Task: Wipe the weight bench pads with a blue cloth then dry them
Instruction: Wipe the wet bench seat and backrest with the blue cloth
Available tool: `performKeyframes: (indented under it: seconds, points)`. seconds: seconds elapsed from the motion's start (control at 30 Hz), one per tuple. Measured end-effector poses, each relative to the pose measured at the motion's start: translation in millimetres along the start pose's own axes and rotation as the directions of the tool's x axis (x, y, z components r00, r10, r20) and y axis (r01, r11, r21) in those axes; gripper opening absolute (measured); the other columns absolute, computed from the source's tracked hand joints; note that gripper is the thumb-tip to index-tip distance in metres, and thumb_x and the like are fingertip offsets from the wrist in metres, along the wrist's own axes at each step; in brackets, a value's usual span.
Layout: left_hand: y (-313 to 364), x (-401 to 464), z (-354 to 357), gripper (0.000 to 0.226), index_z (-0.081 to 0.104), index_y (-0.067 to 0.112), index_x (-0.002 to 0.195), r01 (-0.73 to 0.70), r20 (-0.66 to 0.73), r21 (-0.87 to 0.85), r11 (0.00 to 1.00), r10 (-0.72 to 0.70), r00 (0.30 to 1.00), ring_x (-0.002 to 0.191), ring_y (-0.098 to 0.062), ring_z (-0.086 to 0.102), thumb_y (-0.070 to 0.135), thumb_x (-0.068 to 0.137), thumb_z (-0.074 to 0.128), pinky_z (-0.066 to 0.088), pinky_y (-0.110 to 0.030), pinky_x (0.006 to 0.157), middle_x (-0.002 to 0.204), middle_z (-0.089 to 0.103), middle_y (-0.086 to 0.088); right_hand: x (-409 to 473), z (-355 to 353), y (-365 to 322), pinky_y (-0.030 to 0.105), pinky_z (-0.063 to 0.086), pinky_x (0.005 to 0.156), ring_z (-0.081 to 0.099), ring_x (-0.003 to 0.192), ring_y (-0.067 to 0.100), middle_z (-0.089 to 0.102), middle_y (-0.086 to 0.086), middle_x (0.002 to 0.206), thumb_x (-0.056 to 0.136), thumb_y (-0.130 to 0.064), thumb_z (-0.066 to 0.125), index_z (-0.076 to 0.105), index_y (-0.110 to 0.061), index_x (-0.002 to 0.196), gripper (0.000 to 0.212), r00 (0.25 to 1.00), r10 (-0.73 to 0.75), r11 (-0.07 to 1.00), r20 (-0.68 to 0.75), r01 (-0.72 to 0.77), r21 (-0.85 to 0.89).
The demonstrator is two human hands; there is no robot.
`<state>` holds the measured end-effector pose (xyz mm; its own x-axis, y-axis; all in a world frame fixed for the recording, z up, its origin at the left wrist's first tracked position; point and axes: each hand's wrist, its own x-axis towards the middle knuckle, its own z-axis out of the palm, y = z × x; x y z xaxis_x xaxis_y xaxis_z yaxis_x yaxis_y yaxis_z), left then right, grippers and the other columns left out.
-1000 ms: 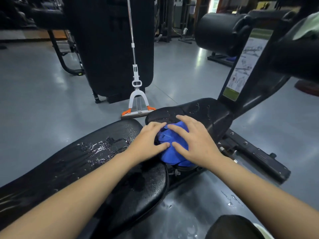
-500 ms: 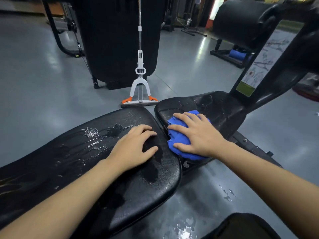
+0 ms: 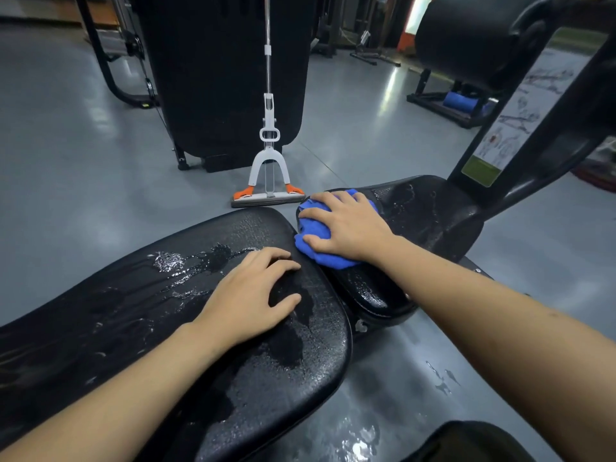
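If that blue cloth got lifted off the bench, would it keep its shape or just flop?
Probably flop: the blue cloth lies bunched in soft folds under the right hand. It may be damp and a little heavier, since the seat pad beneath is beaded with water. It likely slides easily on that wet vinyl.

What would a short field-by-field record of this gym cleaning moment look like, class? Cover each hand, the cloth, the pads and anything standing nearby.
left hand: rests on the long pad, holds nothing
right hand: presses the blue cloth
blue cloth: bunched, on the seat pad's near end
long pad: wet, foam and droplets showing
seat pad: wet, droplets showing
mop: stands on the floor beyond the pads
floor: grey, small puddles near the bench
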<state>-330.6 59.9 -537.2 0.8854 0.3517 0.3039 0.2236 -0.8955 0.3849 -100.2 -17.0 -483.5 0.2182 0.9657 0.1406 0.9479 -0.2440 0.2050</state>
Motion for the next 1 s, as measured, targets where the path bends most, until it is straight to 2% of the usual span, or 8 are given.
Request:
performKeyframes:
  seconds: [0.27,0.43,0.63,0.83,1.0]
  points:
    - [5.8,-6.9,-1.7,0.053,0.049,0.035,0.139,0.027,0.032,-0.019,0.999,-0.026,0.999,0.135,-0.005,0.032,0.053,0.09,0.057,0.038,-0.032,0.107,0.145,0.038,0.018,-62.0,-3.3,-2.9,0.05,0.04,0.097,0.052,0.121,0.028,0.052,-0.003,0.143,0.087,-0.068,0.037,0.061,-0.036,0.128,0.058,0.997,-0.02,0.997,-0.075,0.025,0.067]
    - [7.2,-3.7,-3.7,0.051,0.053,0.033,0.136,0.037,0.032,-0.035,0.999,-0.036,0.999,0.133,-0.007,0.035,0.052,0.089,0.059,0.036,-0.03,0.107,0.142,0.041,0.017,-97.2,-4.3,-6.5,0.05,0.036,0.102,0.044,0.131,0.025,0.044,-0.003,0.149,0.08,-0.089,0.033,0.052,-0.037,0.136,0.079,0.999,-0.021,1.0,-0.048,0.022,0.004]
    - [-0.1,0.6,-1.4,0.044,0.056,0.031,0.124,0.024,-0.008,-0.041,0.999,-0.025,1.0,0.125,-0.008,0.042,0.053,0.086,0.059,0.042,-0.032,0.102,0.135,0.045,0.02,-40.4,7.1,-7.8,0.051,0.039,0.098,0.049,0.127,0.03,0.049,-0.001,0.147,0.084,-0.077,0.035,0.057,-0.036,0.13,0.065,0.997,-0.022,1.0,-0.07,0.022,-0.012]
    - [-3.5,2.5,0.0,0.046,0.054,0.032,0.119,0.003,-0.011,-0.026,1.0,-0.003,1.0,0.121,-0.005,0.043,0.059,0.082,0.049,0.04,-0.027,0.099,0.133,0.044,0.022,28.6,8.0,-6.5,0.049,0.036,0.1,0.047,0.127,0.024,0.047,-0.008,0.144,0.076,-0.08,0.023,0.055,-0.041,0.13,0.074,0.998,0.064,0.998,0.005,-0.064,0.023]
    - [-1.5,3.7,-1.4,0.05,0.054,0.03,0.123,0.0,-0.005,0.007,1.0,0.0,1.0,0.119,-0.008,0.044,0.06,0.083,0.047,0.041,-0.028,0.099,0.131,0.045,0.02,24.8,14.8,-3.4,0.048,0.037,0.097,0.05,0.121,0.026,0.048,-0.006,0.142,0.077,-0.078,0.023,0.055,-0.037,0.13,0.075,0.997,0.078,0.997,-0.023,-0.078,0.002]
